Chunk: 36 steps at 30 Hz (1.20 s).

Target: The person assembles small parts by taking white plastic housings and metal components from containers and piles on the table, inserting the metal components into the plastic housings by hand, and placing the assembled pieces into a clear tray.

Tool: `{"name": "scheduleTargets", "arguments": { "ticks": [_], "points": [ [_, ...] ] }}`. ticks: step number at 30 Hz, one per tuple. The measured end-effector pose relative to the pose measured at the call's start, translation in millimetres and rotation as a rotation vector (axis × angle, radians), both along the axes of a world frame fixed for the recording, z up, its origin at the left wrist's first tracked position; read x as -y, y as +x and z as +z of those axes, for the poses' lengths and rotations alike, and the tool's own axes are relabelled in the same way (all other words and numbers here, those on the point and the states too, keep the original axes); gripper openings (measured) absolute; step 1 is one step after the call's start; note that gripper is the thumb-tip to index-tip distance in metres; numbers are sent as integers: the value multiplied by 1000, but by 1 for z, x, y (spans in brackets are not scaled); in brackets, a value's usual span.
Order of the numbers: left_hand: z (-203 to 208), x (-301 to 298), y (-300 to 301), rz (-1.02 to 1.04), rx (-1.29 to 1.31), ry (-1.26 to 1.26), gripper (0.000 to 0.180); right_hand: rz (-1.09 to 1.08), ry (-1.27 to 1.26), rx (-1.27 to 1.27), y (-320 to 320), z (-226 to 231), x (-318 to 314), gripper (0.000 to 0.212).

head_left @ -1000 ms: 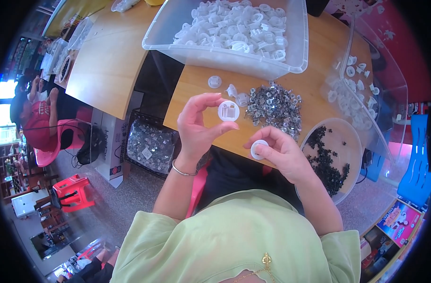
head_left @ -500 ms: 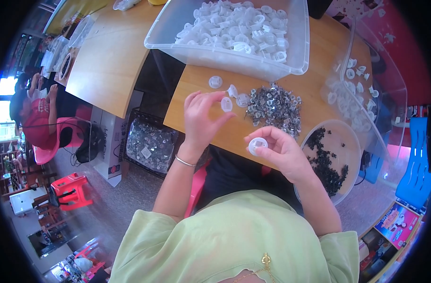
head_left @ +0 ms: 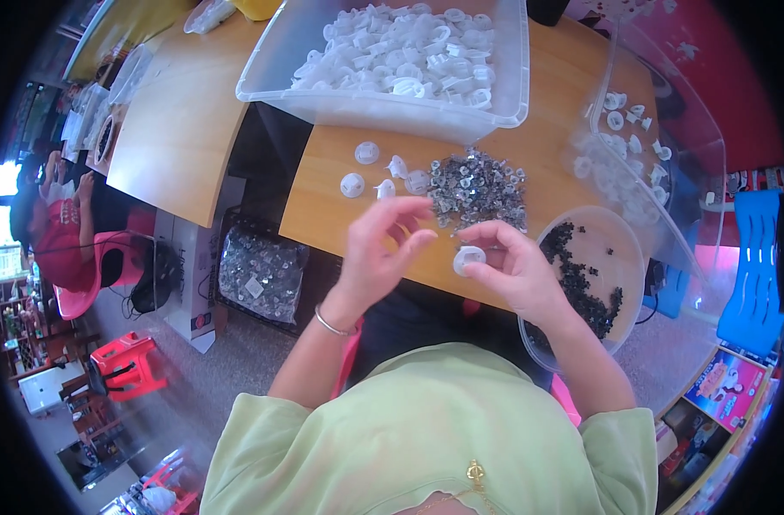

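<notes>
My right hand (head_left: 516, 268) pinches a round white plastic part (head_left: 468, 259) between thumb and fingers, just off the table's front edge. To its left, my left hand (head_left: 390, 245) has its fingers curved and the thumb apart, with nothing visible between them. Beyond the hands lies a heap of small shiny metal pieces (head_left: 478, 189) on the wooden table (head_left: 323, 215). Several white plastic parts, among them a round one (head_left: 352, 184), lie left of that heap, some flat and some tipped on their sides.
A clear bin (head_left: 383, 107) full of white parts stands at the back. On the right are a round tub (head_left: 619, 257) of small black pieces and a tilted clear container (head_left: 710, 172). A bag of metal pieces (head_left: 263, 266) sits below left. Another person (head_left: 66, 223) sits at far left.
The view has shifted slightly. My left hand has lowered and come nearer my right; the white disc seen at its fingertips is no longer there. My right hand keeps its white part, now tilted differently.
</notes>
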<state>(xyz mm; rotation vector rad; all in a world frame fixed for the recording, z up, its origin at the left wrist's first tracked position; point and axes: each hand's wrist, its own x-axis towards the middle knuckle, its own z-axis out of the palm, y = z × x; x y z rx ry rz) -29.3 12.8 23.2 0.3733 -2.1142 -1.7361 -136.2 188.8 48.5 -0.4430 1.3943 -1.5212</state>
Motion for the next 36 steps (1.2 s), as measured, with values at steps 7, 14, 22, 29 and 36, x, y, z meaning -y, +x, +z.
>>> {"name": "scheduleTargets", "arguments": {
  "ticks": [7, 14, 22, 29, 36],
  "points": [
    [-6, -38, 5, -234, 137, 637, 39, 13, 69, -365, 5, -8, 4, 28],
    [-20, -38, 8, -110, 90, 1009, 34, 37, 127, -628, -6, 16, 10, 34],
    [-15, -37, 10, -27, 138, 925, 28, 93, 198, -1220, -36, 13, 17, 29],
    [-18, -64, 10, -253, 292, 876, 19, 91, 229, -1237, -2, 30, -50, 28],
    [-23, -103, -9, -270, 289, 361, 31, -491, 465, -1414, -12, 21, -155, 23]
  ]
}}
